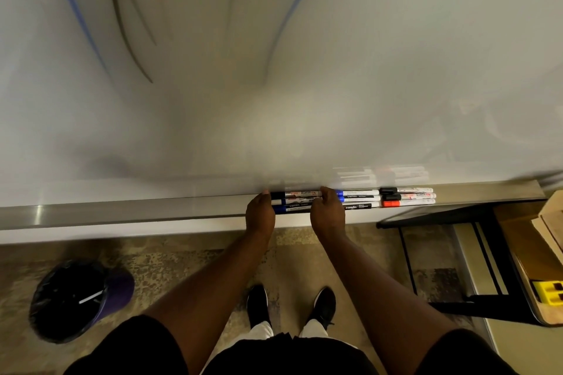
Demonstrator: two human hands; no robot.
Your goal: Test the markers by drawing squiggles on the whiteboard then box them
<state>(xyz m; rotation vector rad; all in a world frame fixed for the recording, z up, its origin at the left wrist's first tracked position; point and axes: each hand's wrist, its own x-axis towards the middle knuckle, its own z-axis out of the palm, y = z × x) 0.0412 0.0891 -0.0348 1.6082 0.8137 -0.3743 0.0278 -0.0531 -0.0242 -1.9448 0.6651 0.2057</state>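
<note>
A whiteboard (304,85) fills the upper view, with blue and dark squiggles (91,24) at its top left and a blue line at top centre. On its metal tray (122,210) lie three groups of markers. My left hand (260,214) and my right hand (327,211) hold the two ends of the left marker group (297,199), fingers curled over black and blue markers. A second group (358,198) with blue and black caps lies just right of my right hand. A third group (406,196) with black and red caps lies further right.
A black-lined purple bin (79,298) stands on the carpet at lower left. A black-framed table (487,253) with cardboard boxes (545,222) and a yellow object (548,292) stands at right. My feet are on the carpet below the tray.
</note>
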